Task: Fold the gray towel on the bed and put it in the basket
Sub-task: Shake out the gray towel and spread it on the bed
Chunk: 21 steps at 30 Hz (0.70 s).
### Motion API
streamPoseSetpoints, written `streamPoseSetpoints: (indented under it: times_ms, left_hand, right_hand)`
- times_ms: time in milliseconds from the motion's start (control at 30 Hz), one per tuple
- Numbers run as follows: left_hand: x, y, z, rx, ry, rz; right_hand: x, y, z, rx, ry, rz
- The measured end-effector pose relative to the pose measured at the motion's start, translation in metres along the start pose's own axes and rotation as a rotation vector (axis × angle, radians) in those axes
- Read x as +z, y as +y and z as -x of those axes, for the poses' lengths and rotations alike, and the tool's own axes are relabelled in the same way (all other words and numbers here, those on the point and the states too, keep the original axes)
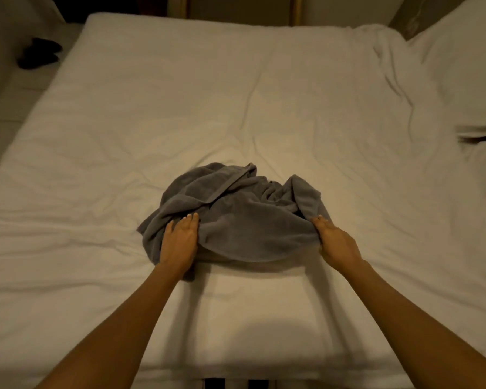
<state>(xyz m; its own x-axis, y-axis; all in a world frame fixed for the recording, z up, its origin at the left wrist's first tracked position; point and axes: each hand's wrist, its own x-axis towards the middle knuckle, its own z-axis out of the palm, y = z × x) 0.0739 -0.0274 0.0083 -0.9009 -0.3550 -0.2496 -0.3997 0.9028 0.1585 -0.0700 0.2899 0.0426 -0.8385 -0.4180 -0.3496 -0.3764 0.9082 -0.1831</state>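
Bunched and unfolded, the soft gray terry towel (236, 217) lies near the front edge of the white-sheeted bed (236, 94), where your left hand (178, 242) rests on its left side, fingers (190, 220) nearly straight, while your right hand (337, 244) pinches its right edge.

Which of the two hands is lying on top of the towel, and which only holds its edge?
The left hand lies flat on top of the crumpled gray towel. The right hand sits at the towel's right edge, gripping it from the side.
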Motion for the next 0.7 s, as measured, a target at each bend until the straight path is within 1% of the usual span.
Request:
streamPoseSetpoints:
  times_ms: [67,133,200,300,400,467,533,567,600,700]
  left_hand:
    - [-0.006,-0.006,-0.002,0.023,0.009,0.039]
    - [-0.014,-0.008,-0.005,-0.011,-0.013,0.159]
    - [-0.021,-0.012,-0.011,-0.026,-0.054,0.202]
    - [-0.016,-0.024,-0.024,-0.017,-0.083,0.119]
    - [-0.007,-0.03,-0.024,-0.159,-0.109,0.107]
    - [0.001,-0.035,-0.022,-0.236,-0.087,0.125]
    - [0.008,-0.039,-0.022,-0.244,-0.084,0.125]
    - [0.01,-0.04,-0.025,-0.244,-0.089,0.162]
    - [0.012,-0.041,-0.026,-0.234,-0.11,0.186]
    - [0.014,-0.036,-0.032,-0.147,-0.182,0.131]
  right_hand:
    - [-0.005,0.004,0.0,0.012,-0.021,0.047]
    - [-0.011,0.009,-0.003,0.043,0.005,0.074]
    - [-0.018,0.015,-0.01,0.096,0.046,0.04]
    - [-0.027,0.035,-0.021,0.144,0.126,0.014]
    - [-0.033,0.061,-0.027,0.165,0.175,0.039]
    - [-0.031,0.076,-0.028,0.186,0.174,0.065]
    - [-0.027,0.084,-0.028,0.199,0.16,0.078]
    - [-0.023,0.085,-0.027,0.198,0.142,0.073]
    - [-0.019,0.085,-0.025,0.192,0.119,0.065]
    - [-0.007,0.075,-0.021,0.154,0.042,0.07]
